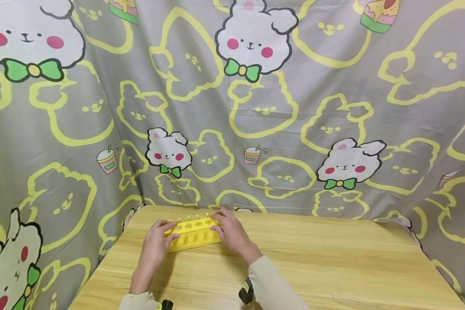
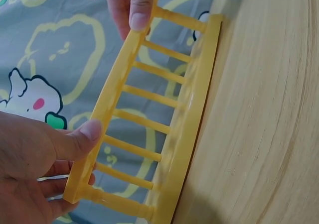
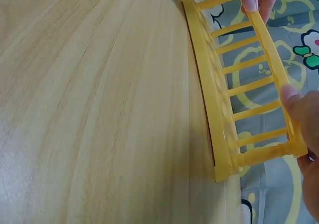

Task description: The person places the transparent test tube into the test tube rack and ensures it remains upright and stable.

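Observation:
A yellow plastic test tube rack (image 1: pixel 195 238) stands upright near the far left part of the table. Round holes and a row of short pegs show on its top. My left hand (image 1: pixel 153 242) grips the left end of the upper plate, thumb on the near side. At the opposite end my right hand (image 1: pixel 232 232) holds the same plate in a like way. In the left wrist view, thin rods join the rack's upper bar (image 2: pixel 115 87) to its base. The right wrist view shows the base (image 3: pixel 209 102) low against the tabletop; some fingers are hidden behind the upper plate.
The wood-grain table (image 1: pixel 333 258) spreads to the right and front. A grey curtain (image 1: pixel 279 181) with rabbit prints hangs along its back and sides, close behind the rack. Black straps (image 1: pixel 246 292) sit at both wrists.

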`<state>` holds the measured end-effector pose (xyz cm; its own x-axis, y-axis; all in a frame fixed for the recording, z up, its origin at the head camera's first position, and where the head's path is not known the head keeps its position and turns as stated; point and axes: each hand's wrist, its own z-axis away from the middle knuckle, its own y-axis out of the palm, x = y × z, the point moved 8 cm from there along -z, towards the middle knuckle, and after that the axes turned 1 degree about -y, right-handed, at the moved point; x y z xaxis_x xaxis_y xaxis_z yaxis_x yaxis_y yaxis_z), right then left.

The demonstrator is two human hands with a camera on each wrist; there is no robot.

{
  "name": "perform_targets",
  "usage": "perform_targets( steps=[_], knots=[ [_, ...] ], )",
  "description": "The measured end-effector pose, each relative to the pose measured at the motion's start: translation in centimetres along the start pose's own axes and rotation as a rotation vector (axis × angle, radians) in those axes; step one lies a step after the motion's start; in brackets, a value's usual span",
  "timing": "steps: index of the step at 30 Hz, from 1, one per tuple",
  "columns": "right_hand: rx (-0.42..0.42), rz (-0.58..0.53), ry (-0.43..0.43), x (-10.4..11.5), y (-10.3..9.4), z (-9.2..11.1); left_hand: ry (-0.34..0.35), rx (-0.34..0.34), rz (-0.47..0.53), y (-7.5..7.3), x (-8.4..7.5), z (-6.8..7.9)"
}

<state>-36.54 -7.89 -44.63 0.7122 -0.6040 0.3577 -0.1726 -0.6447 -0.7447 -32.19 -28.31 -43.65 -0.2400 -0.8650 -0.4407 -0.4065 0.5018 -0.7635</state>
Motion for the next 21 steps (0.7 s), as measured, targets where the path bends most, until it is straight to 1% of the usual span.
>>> perform_targets(
  steps=[6, 12, 21],
  knots=[
    [0.004, -0.016, 0.031, -0.4, -0.1, 0.6, 0.004, 0.008, -0.018, 0.2, -0.5, 0.0],
    [-0.021, -0.030, 0.029, -0.6, -0.5, 1.0, 0.002, 0.014, -0.032, 0.5, -0.9, 0.1],
    [-0.045, -0.022, 0.008, -0.4, -1.2, 1.5, 0.008, 0.007, -0.033, 0.3, -1.5, 0.2]
  ],
)
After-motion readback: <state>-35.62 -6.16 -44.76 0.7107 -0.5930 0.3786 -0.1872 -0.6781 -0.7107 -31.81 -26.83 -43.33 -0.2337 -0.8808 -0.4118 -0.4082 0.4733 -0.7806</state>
